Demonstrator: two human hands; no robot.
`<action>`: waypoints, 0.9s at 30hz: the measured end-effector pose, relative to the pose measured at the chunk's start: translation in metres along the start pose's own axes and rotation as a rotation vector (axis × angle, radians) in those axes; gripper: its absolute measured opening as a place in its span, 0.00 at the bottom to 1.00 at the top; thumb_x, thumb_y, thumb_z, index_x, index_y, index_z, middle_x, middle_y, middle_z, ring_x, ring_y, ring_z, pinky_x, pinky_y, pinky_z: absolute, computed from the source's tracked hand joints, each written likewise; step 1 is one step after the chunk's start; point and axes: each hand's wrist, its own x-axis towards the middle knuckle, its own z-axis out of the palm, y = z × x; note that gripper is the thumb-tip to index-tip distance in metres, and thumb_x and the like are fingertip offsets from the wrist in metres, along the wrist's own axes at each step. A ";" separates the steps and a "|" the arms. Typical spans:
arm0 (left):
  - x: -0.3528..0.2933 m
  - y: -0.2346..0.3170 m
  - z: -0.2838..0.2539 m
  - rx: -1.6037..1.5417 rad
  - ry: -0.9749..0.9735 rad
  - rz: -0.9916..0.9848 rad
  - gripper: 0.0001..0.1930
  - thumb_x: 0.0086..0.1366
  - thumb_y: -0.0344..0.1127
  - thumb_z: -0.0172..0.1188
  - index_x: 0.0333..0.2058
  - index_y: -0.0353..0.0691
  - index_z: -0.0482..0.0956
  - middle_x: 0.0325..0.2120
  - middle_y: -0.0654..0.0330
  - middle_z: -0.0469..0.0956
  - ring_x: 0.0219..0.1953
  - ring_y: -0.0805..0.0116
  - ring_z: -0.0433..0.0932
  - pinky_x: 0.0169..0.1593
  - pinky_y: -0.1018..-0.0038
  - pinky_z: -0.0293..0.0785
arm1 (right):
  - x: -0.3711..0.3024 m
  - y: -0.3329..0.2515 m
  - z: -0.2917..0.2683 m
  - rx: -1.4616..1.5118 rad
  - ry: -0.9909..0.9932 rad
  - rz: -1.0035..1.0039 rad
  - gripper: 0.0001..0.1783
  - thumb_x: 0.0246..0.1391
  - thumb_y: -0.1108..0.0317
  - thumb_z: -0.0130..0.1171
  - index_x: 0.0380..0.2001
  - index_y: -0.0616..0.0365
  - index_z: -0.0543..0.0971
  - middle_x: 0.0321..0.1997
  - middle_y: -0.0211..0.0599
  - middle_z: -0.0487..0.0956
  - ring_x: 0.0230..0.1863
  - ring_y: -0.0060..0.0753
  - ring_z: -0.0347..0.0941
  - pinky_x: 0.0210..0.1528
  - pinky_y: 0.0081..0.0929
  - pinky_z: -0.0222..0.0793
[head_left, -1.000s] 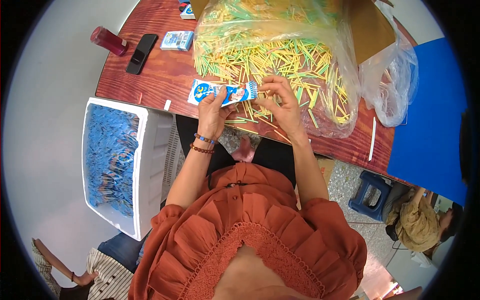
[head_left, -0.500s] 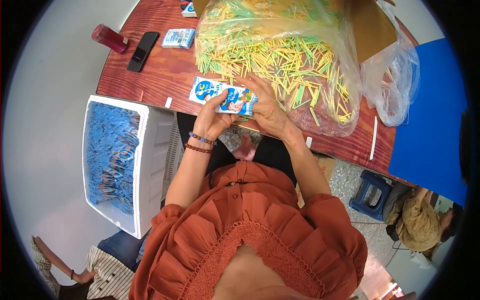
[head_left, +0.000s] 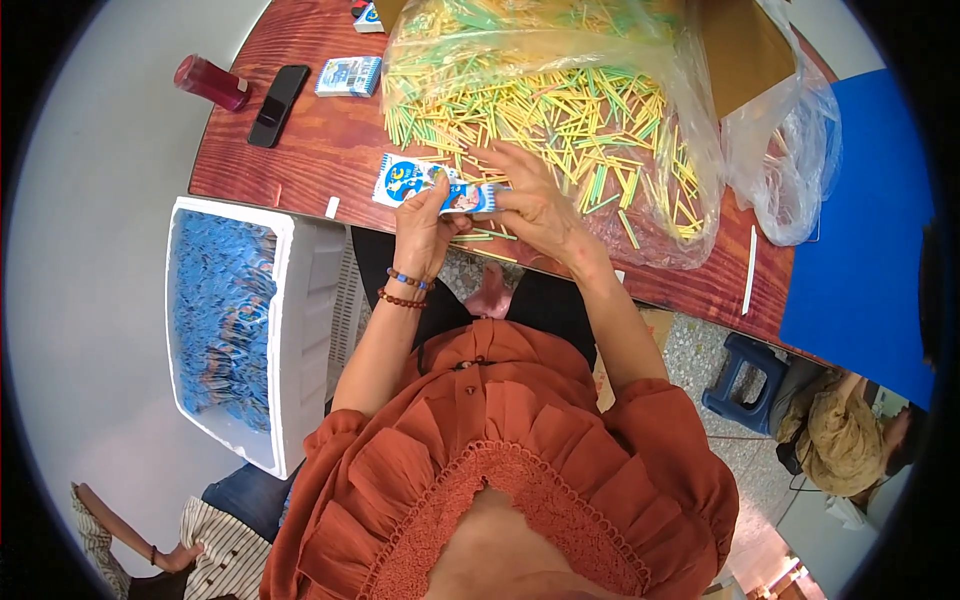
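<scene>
A small blue-and-white packet point(head_left: 468, 198) is gripped by my left hand point(head_left: 423, 218), its thumb laid across the top. My right hand point(head_left: 538, 208) pinches the packet's right end, while its upper fingers stretch out over loose sticks. Just left of it, a second blue-and-white packet point(head_left: 402, 178) lies at my left fingertips; whether it is also held is hard to see. Beyond both hands a heap of thin yellow and green sticks point(head_left: 560, 125) spills from a clear plastic bag point(head_left: 690, 150) on the reddish wooden table point(head_left: 320, 155).
A white foam box point(head_left: 285, 330) full of blue packets stands at my left. On the table are a phone point(head_left: 278, 105), a red bottle point(head_left: 212, 82) and a packet stack point(head_left: 348, 76). A blue board point(head_left: 860, 220) and blue stool point(head_left: 745, 385) are at right. Two other people sit nearby.
The held packet has tilted, its printed face now foreshortened, and my left thumb has shifted up along it. My right fingers have moved slightly at its right end.
</scene>
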 end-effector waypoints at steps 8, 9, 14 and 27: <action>-0.001 0.001 0.003 -0.023 -0.002 0.021 0.12 0.65 0.42 0.58 0.29 0.39 0.77 0.25 0.63 0.78 0.21 0.74 0.74 0.28 0.74 0.75 | -0.004 0.004 -0.009 0.134 -0.083 -0.116 0.07 0.47 0.69 0.60 0.29 0.60 0.80 0.58 0.39 0.71 0.64 0.47 0.59 0.62 0.43 0.56; 0.000 0.003 0.001 0.001 0.020 0.019 0.13 0.66 0.43 0.57 0.28 0.39 0.76 0.23 0.63 0.76 0.19 0.74 0.72 0.27 0.74 0.74 | -0.001 0.006 -0.013 0.493 0.050 0.075 0.08 0.49 0.67 0.60 0.30 0.60 0.80 0.56 0.40 0.73 0.61 0.46 0.64 0.60 0.43 0.58; 0.009 0.011 -0.002 -0.103 0.068 0.060 0.14 0.66 0.43 0.56 0.28 0.40 0.74 0.22 0.64 0.74 0.20 0.75 0.70 0.27 0.76 0.73 | 0.042 0.055 -0.027 0.019 0.187 0.460 0.13 0.49 0.63 0.60 0.34 0.60 0.80 0.47 0.42 0.76 0.51 0.47 0.70 0.53 0.45 0.62; 0.010 0.021 -0.019 -0.314 -0.010 -0.014 0.11 0.67 0.42 0.55 0.32 0.40 0.73 0.26 0.63 0.74 0.25 0.73 0.69 0.33 0.73 0.72 | 0.081 0.073 -0.021 -0.557 -0.225 0.621 0.14 0.55 0.68 0.45 0.38 0.66 0.74 0.46 0.53 0.76 0.53 0.52 0.69 0.53 0.48 0.60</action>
